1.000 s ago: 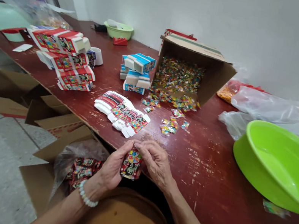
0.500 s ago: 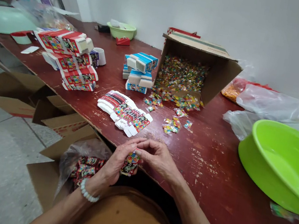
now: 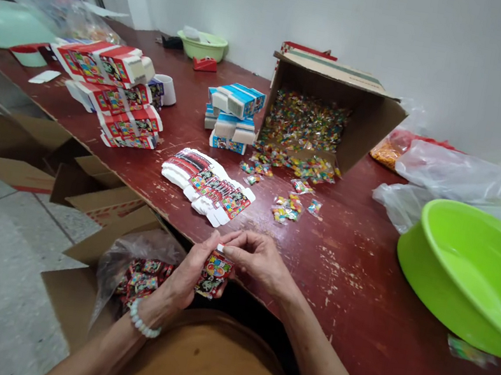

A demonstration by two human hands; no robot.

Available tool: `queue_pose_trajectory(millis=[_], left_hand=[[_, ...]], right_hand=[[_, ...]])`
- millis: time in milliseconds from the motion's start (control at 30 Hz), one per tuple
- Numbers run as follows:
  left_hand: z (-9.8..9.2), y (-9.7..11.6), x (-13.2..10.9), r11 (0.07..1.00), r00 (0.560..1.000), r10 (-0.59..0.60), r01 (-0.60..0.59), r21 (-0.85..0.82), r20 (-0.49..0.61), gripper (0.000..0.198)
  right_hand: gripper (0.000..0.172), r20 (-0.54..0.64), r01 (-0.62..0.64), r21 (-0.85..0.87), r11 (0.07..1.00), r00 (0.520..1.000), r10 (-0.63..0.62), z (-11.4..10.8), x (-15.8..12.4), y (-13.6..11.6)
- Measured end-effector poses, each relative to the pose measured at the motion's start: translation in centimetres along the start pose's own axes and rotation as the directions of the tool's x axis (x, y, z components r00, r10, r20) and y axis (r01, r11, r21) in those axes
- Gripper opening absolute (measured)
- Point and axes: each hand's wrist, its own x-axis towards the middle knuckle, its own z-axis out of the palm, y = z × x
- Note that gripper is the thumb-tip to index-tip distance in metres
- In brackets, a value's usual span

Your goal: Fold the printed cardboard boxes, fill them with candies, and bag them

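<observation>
My left hand is wrapped round a small printed candy box, dark with red and bright colours, held upright at the table's front edge. At the box's top, my right hand pinches a white end flap between thumb and fingers. Just beyond my hands lies a fanned stack of flat printed cartons on the table. Small clear packets of coloured candy lie to the right of that stack. Below my left forearm, a plastic-lined cardboard box holds several similar printed boxes.
A tipped cardboard carton spills candy packets onto the red table. Bundled red cartons and blue cartons are stacked behind. At the right stands a green basin beside plastic bags. Open cardboard boxes sit on the floor.
The candy box has tilted and shows more of its front. A white flap now shows at its top under my right thumb. The view has shifted slightly.
</observation>
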Motion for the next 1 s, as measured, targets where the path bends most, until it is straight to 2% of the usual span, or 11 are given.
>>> queue_pose_trajectory(millis=[100, 200, 367, 433, 533, 600, 633, 700, 833, 933, 1000], left_hand=[[0.0, -0.1, 0.3, 0.997, 0.998, 0.012, -0.016, -0.082, -0.054, 0.053], [0.0, 0.2, 0.5, 0.984, 0.996, 0.018, -0.032, -0.176, -0.085, 0.046], [-0.4, 0.3, 0.7, 0.981, 0.998, 0.003, -0.016, -0.195, -0.065, 0.042], [-0.6, 0.3, 0.9, 0.977, 0.988, 0.090, -0.112, -0.179, -0.126, 0.034], [-0.8, 0.7, 1.0, 0.965, 0.967, 0.177, -0.207, -0.162, -0.185, 0.027], [-1.2, 1.4, 0.9, 0.964, 0.970, 0.172, -0.202, -0.173, -0.172, 0.029], [-1.4, 1.8, 0.7, 0.964, 0.971, 0.173, -0.201, -0.173, -0.166, 0.030], [-2.1, 2.7, 0.4, 0.966, 0.967, 0.195, -0.219, -0.141, -0.161, 0.032], [-3.9, 4.1, -0.6, 0.948, 0.936, 0.317, -0.313, 0.049, -0.153, 0.034], [-6.5, 4.2, -1.8, 0.937, 0.918, 0.329, -0.287, 0.201, -0.221, 0.038], [-9.1, 3.8, -2.8, 0.923, 0.892, 0.327, -0.231, 0.308, -0.312, 0.043]], right_hand=[[0.021, -0.040, 0.141, -0.182, 0.973, 0.988, -0.151, 0.0, -0.3, 0.5], [0.017, -0.030, 0.320, -0.347, 0.882, 0.936, -0.351, 0.4, -0.7, 1.4], [0.015, -0.019, 0.363, -0.374, 0.853, 0.917, -0.399, 0.9, -1.3, 2.4], [0.033, 0.073, 0.417, -0.512, 0.751, 0.892, -0.445, 1.1, -1.4, 2.4], [0.074, 0.195, 0.423, -0.772, 0.474, 0.868, -0.458, 1.7, -1.1, 2.3], [0.085, 0.202, 0.357, -0.878, 0.319, 0.881, -0.428, 2.3, -0.5, 2.3], [0.085, 0.200, 0.334, -0.900, 0.280, 0.887, -0.416, 2.7, 0.0, 2.3], [0.079, 0.214, 0.346, -0.894, 0.284, 0.888, -0.407, 3.7, 1.2, 2.3], [0.069, 0.277, 0.429, -0.817, 0.386, 0.878, -0.390, 5.9, 3.4, 2.5], [0.086, 0.371, 0.486, -0.773, 0.409, 0.868, -0.330, 6.3, 4.5, 2.9], [0.101, 0.363, 0.496, -0.766, 0.409, 0.858, -0.363, 4.6, 5.3, 3.2]])
